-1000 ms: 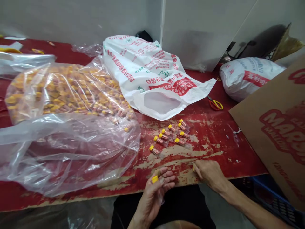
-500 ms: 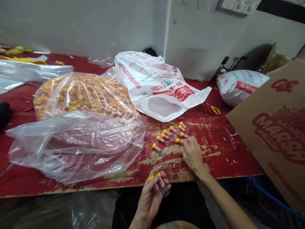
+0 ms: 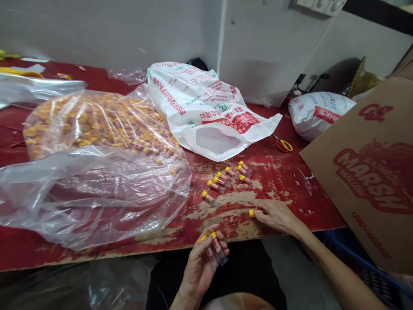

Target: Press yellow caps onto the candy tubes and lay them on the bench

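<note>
Two clear tubes (image 3: 217, 247) with yellow caps and a red-and-white filling lie side by side in my left hand (image 3: 201, 260), fingers curled around them at the table's front edge. My right hand (image 3: 275, 216) pinches another yellow-capped tube (image 3: 253, 213) low over the red table; its lower end is hidden behind my fingers. Beyond my hands, several loose tubes (image 3: 209, 197) lie scattered on the worn tabletop, caps toward the upper left. To the left, a large clear plastic bag (image 3: 129, 206) holds a heap of the same yellow-capped tubes (image 3: 97, 125).
A white printed sack (image 3: 206, 107) lies at the back, with red-and-yellow scissors (image 3: 283, 144) at its right. A brown carton (image 3: 364, 172) leans in from the right, before a stuffed white bag (image 3: 319, 114). Below it sits a blue crate (image 3: 358, 258).
My right hand has drawn a tube away from the scattered group, toward me. My left hand still holds its two tubes. The view has shifted slightly to the right.
</note>
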`<state>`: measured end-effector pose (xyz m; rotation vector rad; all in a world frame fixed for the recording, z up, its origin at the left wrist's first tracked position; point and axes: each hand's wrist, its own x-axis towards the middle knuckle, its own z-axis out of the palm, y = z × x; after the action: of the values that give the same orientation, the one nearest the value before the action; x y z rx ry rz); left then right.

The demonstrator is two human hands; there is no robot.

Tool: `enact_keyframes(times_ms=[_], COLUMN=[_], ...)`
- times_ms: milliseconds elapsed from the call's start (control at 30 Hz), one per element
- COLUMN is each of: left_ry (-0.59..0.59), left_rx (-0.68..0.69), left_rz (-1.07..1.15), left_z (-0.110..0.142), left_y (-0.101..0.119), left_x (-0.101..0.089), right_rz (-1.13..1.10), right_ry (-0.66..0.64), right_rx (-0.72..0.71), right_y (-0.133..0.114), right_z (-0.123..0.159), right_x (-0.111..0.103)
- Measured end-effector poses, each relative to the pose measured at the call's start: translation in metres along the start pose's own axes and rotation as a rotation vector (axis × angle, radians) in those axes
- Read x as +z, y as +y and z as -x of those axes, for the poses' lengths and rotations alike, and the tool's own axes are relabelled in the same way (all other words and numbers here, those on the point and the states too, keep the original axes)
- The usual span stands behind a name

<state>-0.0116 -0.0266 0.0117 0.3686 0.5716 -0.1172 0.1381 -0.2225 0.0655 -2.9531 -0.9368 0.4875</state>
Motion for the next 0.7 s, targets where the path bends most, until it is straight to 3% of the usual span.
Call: enact_keyframes(times_ms=[133,300,500,700], left_ry=[-0.014,0.003,0.007,-0.003], left_rx=[-0.029,-0.035,-0.085,-0.076], left_rz=[0.009,0.010,0.007,-0.037], left_z=[-0.001,-0.004,-0.018,-0.021], left_y=[-0.001,0.001,0.003,0.001], left_x=[0.000,0.000,0.013,0.019], right_rz=[0.271,0.276,0.240,0.187], right_ry=[-0.088,-0.140,-0.210,-0.130], right_rx=[0.056,0.086,0.133,0.137], right_y=[-0.006,-0.018,-0.018,-0.012], right_z=[-0.004,-0.015,-0.019,-0.015], right_x=[0.002,0.017,0.020,0.021])
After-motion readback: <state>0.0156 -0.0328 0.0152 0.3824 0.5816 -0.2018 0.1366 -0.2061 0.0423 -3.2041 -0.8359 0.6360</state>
